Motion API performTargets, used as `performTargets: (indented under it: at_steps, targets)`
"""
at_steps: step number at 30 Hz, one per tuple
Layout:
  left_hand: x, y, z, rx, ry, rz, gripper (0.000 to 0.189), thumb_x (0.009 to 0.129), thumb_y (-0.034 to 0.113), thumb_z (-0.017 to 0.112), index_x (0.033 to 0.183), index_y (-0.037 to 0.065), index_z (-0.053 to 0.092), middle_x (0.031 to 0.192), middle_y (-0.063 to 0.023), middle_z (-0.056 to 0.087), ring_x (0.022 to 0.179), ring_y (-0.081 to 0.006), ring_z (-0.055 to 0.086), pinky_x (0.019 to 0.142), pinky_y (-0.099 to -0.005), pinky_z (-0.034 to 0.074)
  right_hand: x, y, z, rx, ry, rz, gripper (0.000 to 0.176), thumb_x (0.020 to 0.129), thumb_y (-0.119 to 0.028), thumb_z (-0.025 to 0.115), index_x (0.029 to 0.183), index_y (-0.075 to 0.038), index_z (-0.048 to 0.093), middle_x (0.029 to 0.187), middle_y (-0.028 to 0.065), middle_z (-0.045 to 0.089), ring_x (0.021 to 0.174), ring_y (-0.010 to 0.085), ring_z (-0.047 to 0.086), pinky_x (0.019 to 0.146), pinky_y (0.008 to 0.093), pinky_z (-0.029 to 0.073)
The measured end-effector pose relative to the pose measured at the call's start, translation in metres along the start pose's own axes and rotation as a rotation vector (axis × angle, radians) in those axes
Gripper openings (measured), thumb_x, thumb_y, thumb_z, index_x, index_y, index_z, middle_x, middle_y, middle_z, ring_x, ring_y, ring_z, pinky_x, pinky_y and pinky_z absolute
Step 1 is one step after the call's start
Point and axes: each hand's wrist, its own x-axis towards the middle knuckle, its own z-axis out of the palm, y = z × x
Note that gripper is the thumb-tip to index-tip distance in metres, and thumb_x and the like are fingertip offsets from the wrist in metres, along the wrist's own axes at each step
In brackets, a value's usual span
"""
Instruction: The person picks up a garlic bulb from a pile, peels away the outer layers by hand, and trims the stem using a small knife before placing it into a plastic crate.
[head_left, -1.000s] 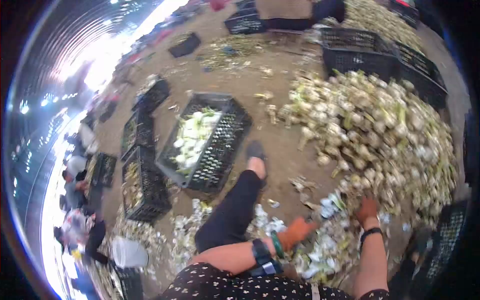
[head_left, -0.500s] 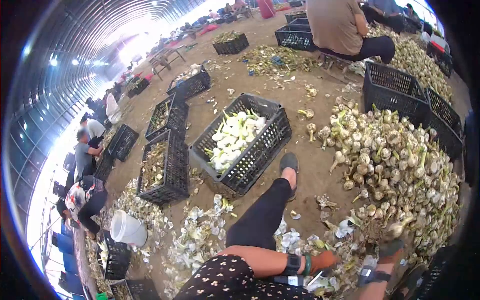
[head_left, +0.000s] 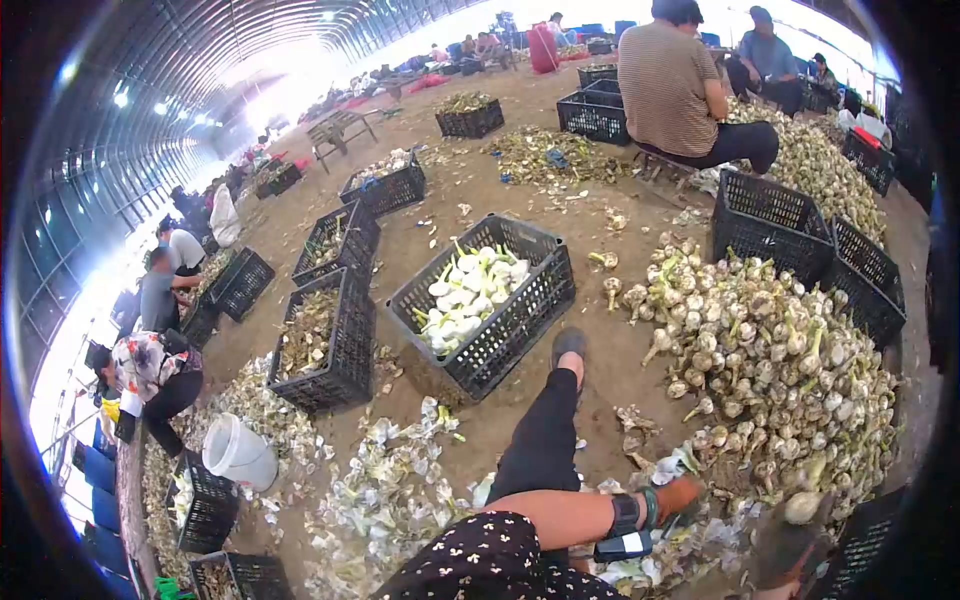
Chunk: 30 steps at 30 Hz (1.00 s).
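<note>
My left hand [head_left: 680, 497] is over the peelings beside the garlic heap [head_left: 770, 370]; its fingers are blurred. That wrist wears a dark band [head_left: 626, 514] with a small dark box attached, and a green bracelet. At the lower right, my right hand [head_left: 790, 548] is dark and partly blurred, with a garlic bulb [head_left: 803, 507] at its fingertips. The bulb looks larger than those on the heap, and its stem points up. Past my outstretched leg stands a black crate [head_left: 520, 330] holding clean white garlic [head_left: 475, 290].
Black crates [head_left: 328, 345] with trimmings stand to the left, near a white bucket [head_left: 240, 452]. Garlic skins [head_left: 385, 490] cover the ground by my legs. More crates [head_left: 770, 225] border the heap. A person in a striped shirt [head_left: 665, 90] sits ahead; others work at the left.
The view has shifted slightly. My right hand, with the bulb at its fingertips, sits lower in view. My left hand appears slightly higher and further right.
</note>
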Motion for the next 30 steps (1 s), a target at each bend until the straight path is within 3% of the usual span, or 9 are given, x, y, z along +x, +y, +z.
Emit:
performTargets:
  at_steps: [2,7,9,10,11,14,16,18,30]
  targets:
    - [-0.002,0.071,-0.064,-0.330,0.035,-0.305,0.015,0.079,0.018,0.051,0.078,0.004,0.056,0.064,-0.0130,0.053,0.058,-0.0310,0.048,0.052,-0.0412,0.038,-0.014,0.014,0.008,0.014,0.041,0.039,0.047,0.080,-0.012,0.056,0.122,-0.004,0.038,0.102,0.0085,0.056,0.091,0.0217,0.054,0.082,0.0292,0.043]
    - [0.039,0.096,-0.109,0.137,-0.009,0.286,0.011,0.071,0.011,0.051,0.071,0.004,0.059,0.063,-0.0193,0.053,0.056,-0.0295,0.055,0.049,-0.0384,0.042,-0.043,0.013,0.052,-0.108,0.006,0.212,0.041,0.081,-0.011,0.056,0.119,-0.002,0.041,0.102,0.0095,0.055,0.093,0.0218,0.054,0.081,0.0300,0.044]
    - [0.045,0.131,-0.112,-0.819,-0.295,-0.721,0.024,0.082,0.023,0.051,0.093,0.005,0.061,0.076,-0.0036,0.062,0.060,-0.0147,0.056,0.055,-0.0322,0.045,-0.035,0.011,0.025,-0.063,0.077,0.349,0.037,0.085,-0.029,0.050,0.114,-0.007,0.048,0.099,0.0087,0.057,0.085,0.0226,0.056,0.065,0.0312,0.049]
    - [0.047,0.145,-0.122,-0.619,-0.310,-0.481,0.027,0.081,0.024,0.052,0.097,0.003,0.059,0.084,-0.0076,0.063,0.068,-0.0172,0.056,0.064,-0.0324,0.044,-0.041,0.010,0.020,-0.893,-0.206,-0.090,0.034,0.083,-0.027,0.053,0.108,-0.004,0.052,0.095,0.0115,0.059,0.079,0.0223,0.058,0.065,0.0312,0.048]
    - [0.049,0.134,-0.118,-0.211,-0.418,-0.157,0.031,0.080,0.023,0.051,0.100,0.001,0.057,0.086,-0.0086,0.062,0.076,-0.0181,0.055,0.072,-0.0328,0.043,-0.036,0.023,0.008,-0.669,-0.171,-0.107,0.033,0.080,-0.019,0.056,0.107,0.000,0.052,0.089,0.0130,0.061,0.075,0.0198,0.059,0.065,0.0313,0.048]
    - [0.051,0.166,-0.144,-0.292,-0.365,-0.152,0.033,0.080,0.024,0.049,0.102,0.000,0.056,0.091,-0.0141,0.061,0.078,-0.0215,0.055,0.074,-0.0355,0.042,-0.044,-0.004,0.042,-0.701,-0.133,0.254,0.034,0.081,-0.024,0.056,0.099,0.005,0.057,0.105,0.0131,0.057,0.098,0.0206,0.053,0.083,0.0313,0.042]
    - [0.055,0.171,-0.157,0.049,-0.513,-0.161,0.032,0.081,0.021,0.047,0.104,0.000,0.056,0.092,-0.0145,0.061,0.079,-0.0208,0.056,0.074,-0.0356,0.042,-0.040,0.007,0.006,-1.282,-0.277,-0.249,0.053,0.076,-0.021,0.064,0.118,0.004,0.044,0.121,0.0153,0.045,0.106,0.0207,0.047,0.088,0.0307,0.040]
    - [0.061,0.204,-0.174,-0.181,-0.504,-0.242,0.031,0.082,0.020,0.048,0.105,0.000,0.056,0.090,-0.0134,0.061,0.075,-0.0199,0.057,0.071,-0.0354,0.043,-0.046,-0.002,0.047,-0.601,-0.109,0.183,0.070,0.065,-0.021,0.076,0.120,0.002,0.040,0.115,0.0140,0.049,0.105,0.0208,0.047,0.090,0.0341,0.038]
    - [0.051,0.215,-0.157,-0.513,-0.756,-0.458,0.031,0.084,0.020,0.052,0.111,0.004,0.053,0.082,-0.0005,0.060,0.058,-0.0056,0.052,0.048,-0.0208,0.042,-0.054,-0.008,0.053,-1.644,-0.280,-0.422,0.058,0.060,-0.019,0.073,0.112,-0.008,0.050,0.107,0.0187,0.047,0.099,0.0359,0.046,0.084,0.0414,0.040]
